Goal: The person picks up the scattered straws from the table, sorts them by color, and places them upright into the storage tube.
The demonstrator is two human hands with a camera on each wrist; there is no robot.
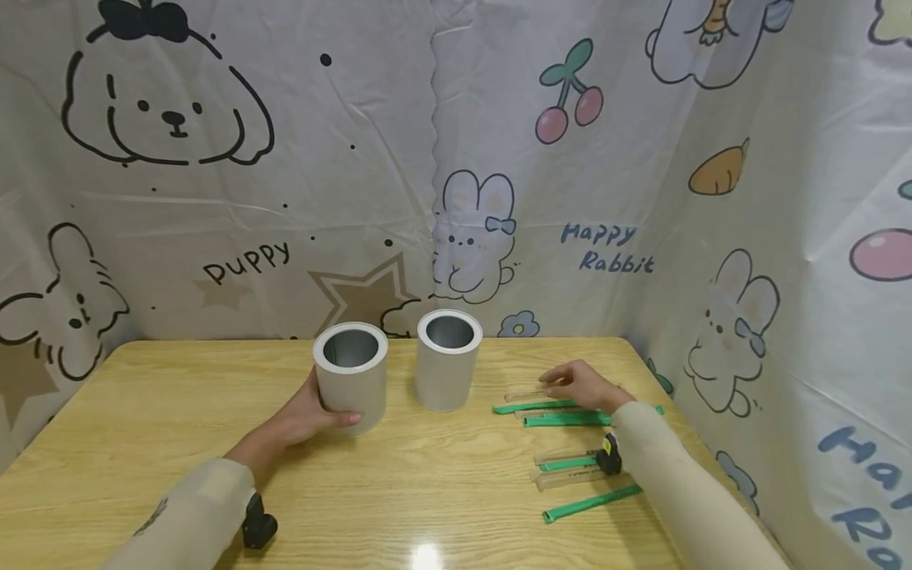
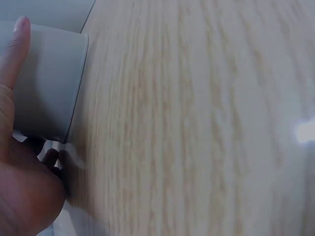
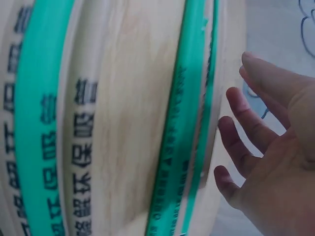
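My left hand (image 1: pixel 299 416) grips a white cylindrical canister (image 1: pixel 356 400) with a dark grey inside, its thumb across the front. In the left wrist view the canister (image 2: pixel 51 83) stands against the hand, with the fingers partly hidden behind it. A second, similar canister (image 1: pixel 445 380) stands just to the right. My right hand (image 1: pixel 584 385) is over the far group of paper-wrapped straws, close to a tan straw (image 1: pixel 522 396). The right wrist view shows its fingers (image 3: pixel 251 118) loosely bent and apart, holding nothing, beside a green straw (image 3: pixel 177 132).
Nearer on the wooden table (image 1: pixel 427 491) lies another group of straws, with tan ones (image 1: pixel 566 478) and a slanted green straw (image 1: pixel 591 503). A printed cloth (image 1: pixel 356 182) hangs behind the table's back edge and along its right side.
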